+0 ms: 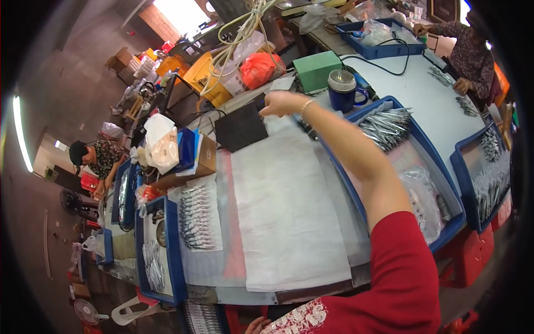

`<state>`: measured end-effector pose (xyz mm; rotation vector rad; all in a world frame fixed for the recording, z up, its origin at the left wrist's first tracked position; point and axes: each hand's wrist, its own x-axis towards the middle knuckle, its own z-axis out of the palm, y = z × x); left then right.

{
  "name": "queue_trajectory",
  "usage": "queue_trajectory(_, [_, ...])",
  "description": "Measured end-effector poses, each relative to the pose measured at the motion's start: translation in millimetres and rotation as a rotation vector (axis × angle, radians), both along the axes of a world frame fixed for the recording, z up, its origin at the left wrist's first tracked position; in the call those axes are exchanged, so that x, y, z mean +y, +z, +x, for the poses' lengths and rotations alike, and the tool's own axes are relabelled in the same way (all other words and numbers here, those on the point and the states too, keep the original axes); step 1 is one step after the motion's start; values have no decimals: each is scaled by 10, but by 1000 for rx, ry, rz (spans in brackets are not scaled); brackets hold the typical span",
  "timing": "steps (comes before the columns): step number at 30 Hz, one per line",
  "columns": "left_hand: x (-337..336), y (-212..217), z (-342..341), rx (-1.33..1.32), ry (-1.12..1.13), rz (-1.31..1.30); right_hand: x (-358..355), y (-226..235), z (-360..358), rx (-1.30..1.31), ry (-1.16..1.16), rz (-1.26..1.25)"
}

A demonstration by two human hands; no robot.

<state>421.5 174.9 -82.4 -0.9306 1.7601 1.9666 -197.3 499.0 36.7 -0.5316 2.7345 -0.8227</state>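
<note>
My right hand [281,104], a bracelet at its wrist, reaches across the table to the upper corner of a flat black panel [241,129]. Its fingers are closed, and whatever is in them is hidden. At the lower edge, only the fingers of my left hand [258,324] show, stretched out near my red shirt and holding nothing I can see. A white cloth [289,217] lies spread on the table in front of me. To its left, slim silver pieces [196,217] lie in a neat column on a white sheet.
Under my right arm stands a blue tray [439,167] with a heap of silver pieces and plastic bags. A blue mug [341,100] and green box [318,72] stand beyond. Another blue tray [173,256] is at left. Two people [470,61] [103,158] sit nearby.
</note>
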Motion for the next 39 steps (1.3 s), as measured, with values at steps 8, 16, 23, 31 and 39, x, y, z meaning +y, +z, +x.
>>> queue_trajectory(8, [5, 149, -190, 36, -74, -9, 2632, 21, 414, 504, -483, 304])
queue_trajectory(16, [-30, 16, 49, 25, 28, 135, 2455, -387, 510, 13, -514, 17])
queue_trajectory(23, [-85, -240, 284, 38, 1, 86, 2476, -715, 376, 159, -540, -274])
queue_trajectory(31, [-19, 352, -246, 153, -61, 219, 2549, 427, 937, 362, -162, -380])
queue_trajectory(39, [393, 1553, -1351, 1028, -513, -161, 1699, 1568, 2959, 255, -94, -345])
